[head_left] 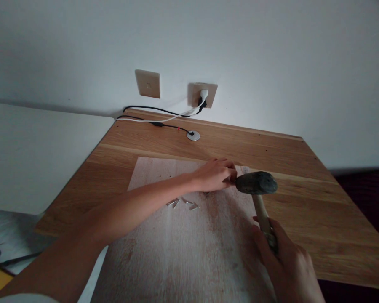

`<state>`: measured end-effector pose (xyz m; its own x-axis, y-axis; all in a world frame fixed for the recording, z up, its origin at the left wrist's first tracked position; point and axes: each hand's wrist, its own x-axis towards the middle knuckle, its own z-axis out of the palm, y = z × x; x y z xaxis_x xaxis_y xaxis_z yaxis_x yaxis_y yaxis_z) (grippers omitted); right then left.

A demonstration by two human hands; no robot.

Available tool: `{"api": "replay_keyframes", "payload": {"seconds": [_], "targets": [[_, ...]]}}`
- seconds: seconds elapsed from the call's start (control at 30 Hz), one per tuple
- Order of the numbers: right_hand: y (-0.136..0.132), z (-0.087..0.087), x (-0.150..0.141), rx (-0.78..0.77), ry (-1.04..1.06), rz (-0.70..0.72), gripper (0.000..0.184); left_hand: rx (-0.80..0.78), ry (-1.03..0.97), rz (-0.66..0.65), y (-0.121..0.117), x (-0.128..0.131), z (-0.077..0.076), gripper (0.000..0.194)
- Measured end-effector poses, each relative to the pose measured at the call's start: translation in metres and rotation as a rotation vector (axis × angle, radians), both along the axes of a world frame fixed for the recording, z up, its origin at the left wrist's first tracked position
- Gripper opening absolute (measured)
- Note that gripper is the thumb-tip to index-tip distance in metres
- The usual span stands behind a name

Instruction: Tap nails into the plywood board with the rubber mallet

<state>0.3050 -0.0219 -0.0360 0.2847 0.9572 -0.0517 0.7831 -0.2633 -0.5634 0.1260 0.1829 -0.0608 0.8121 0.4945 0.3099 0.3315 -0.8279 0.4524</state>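
Observation:
My right hand [290,263] is wrapped around the pale wooden handle of a hammer [257,182] with a dark, blunt head. The hammer head is just to the right of my left hand [215,174], close to its fingertips. Those left fingers are bent and pinched together at the far right part of a whitish wooden board [183,252]. Whatever is between them is hidden or too small to name. Several thin shiny nails [176,203] lie loose on the board, below my left forearm. Two small dark spots show near the board's far edge.
The board lies on a brown wooden tabletop [303,210]. Black and white cables [158,120] run along the back to a wall socket [210,94] and a round cable hole [193,135]. A white panel [44,155] stands at the left.

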Motion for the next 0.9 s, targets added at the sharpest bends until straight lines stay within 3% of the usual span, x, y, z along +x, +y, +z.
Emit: {"api": "replay_keyframes", "payload": {"seconds": [0.17,0.4,0.6,0.73,0.9], "targets": [[-0.001,0.006,-0.009,-0.006,0.015,-0.071,0.041,0.006,-0.003,-0.004,0.002,0.001,-0.003,0.009],[-0.001,0.008,-0.008,-0.069,-0.017,-0.063,0.045,-0.037,-0.077,-0.028,0.006,0.002,-0.008,0.009],[0.002,-0.003,0.014,-0.173,-0.047,-0.029,0.052,-0.128,-0.116,-0.032,0.011,0.005,-0.011,0.005],[0.003,-0.008,0.023,-0.167,-0.056,0.011,0.052,-0.185,-0.144,-0.048,0.014,0.007,-0.013,0.005],[-0.001,0.003,0.001,-0.072,-0.111,-0.037,0.044,-0.209,-0.12,-0.023,0.014,0.007,-0.012,0.006]]}}
